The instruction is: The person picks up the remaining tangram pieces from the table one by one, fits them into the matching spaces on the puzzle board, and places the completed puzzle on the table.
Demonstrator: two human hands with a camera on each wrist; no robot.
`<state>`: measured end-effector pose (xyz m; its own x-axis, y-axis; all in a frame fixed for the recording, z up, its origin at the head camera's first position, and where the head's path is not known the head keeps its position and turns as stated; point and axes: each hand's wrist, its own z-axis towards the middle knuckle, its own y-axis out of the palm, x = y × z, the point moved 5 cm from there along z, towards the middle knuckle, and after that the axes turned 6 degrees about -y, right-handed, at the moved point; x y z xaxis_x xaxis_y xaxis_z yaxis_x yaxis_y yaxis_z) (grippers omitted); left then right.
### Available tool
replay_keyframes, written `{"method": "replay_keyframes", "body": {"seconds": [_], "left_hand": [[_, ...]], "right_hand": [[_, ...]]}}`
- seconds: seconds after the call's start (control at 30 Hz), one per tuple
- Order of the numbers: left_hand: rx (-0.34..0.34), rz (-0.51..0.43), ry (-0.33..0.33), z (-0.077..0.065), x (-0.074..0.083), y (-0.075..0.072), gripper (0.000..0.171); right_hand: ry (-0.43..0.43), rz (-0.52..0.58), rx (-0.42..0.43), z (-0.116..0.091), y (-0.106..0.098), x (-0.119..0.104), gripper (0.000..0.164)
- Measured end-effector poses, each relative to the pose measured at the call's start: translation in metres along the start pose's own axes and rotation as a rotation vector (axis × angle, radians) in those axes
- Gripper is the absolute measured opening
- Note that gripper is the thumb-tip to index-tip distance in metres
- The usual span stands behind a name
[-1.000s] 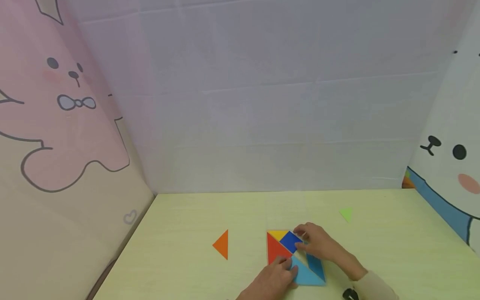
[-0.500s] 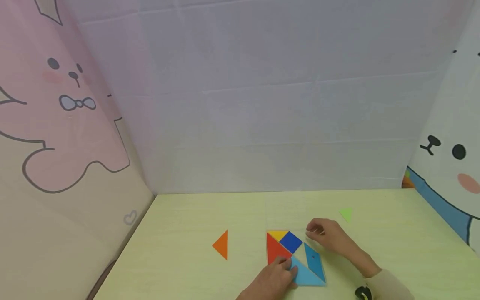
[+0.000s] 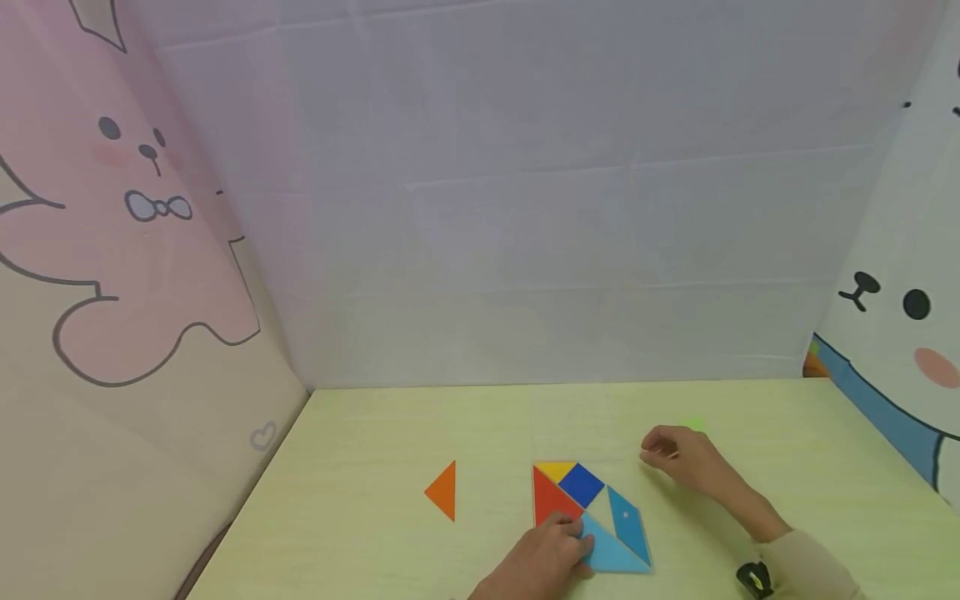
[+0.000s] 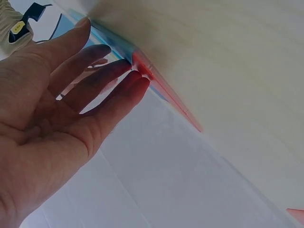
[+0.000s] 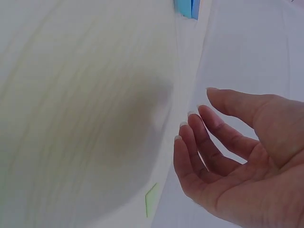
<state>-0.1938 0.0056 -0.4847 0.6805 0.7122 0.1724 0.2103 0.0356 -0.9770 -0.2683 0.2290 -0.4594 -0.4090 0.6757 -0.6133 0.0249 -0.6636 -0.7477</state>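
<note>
My left hand [image 3: 536, 560] rests its fingertips on a tangram puzzle, where the red triangle [image 3: 551, 496] meets the light blue triangle [image 3: 617, 553]. A dark blue square [image 3: 582, 485], a yellow triangle [image 3: 557, 470] and a blue parallelogram [image 3: 628, 523] lie in the same puzzle. Between square and parallelogram shows a pale triangular gap [image 3: 600, 507]. My right hand [image 3: 690, 458] hovers over the table right of the puzzle, fingers loosely bent, holding nothing. Just beyond it lies a light green triangle [image 3: 696, 423], partly hidden by that hand.
An orange triangle [image 3: 444, 492] lies on the pale wooden table [image 3: 375, 433], left of the puzzle. A white curtain [image 3: 555, 208] hangs along the back edge, with printed cloth at both sides.
My right hand has left the dark blue square and moved right and away from me, now overlapping the green triangle. The left hand has stayed on the puzzle.
</note>
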Motion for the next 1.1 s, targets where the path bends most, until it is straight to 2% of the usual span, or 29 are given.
{"method": "replay_keyframes", "body": {"seconds": [0.13,0.87,1.1], "left_hand": [[0.004,0.005,-0.003,-0.002,0.003,-0.006,0.033],[0.041,0.070,0.025,-0.004,0.006,-0.007,0.032],[0.033,0.038,0.029,-0.005,0.006,-0.007,0.032]], "right_hand": [[0.010,-0.027,0.001,-0.001,-0.006,0.009,0.008],[0.014,-0.100,0.071,-0.004,-0.032,0.034,0.009],[0.021,-0.111,0.057,-0.003,-0.036,0.040,0.011]]}}
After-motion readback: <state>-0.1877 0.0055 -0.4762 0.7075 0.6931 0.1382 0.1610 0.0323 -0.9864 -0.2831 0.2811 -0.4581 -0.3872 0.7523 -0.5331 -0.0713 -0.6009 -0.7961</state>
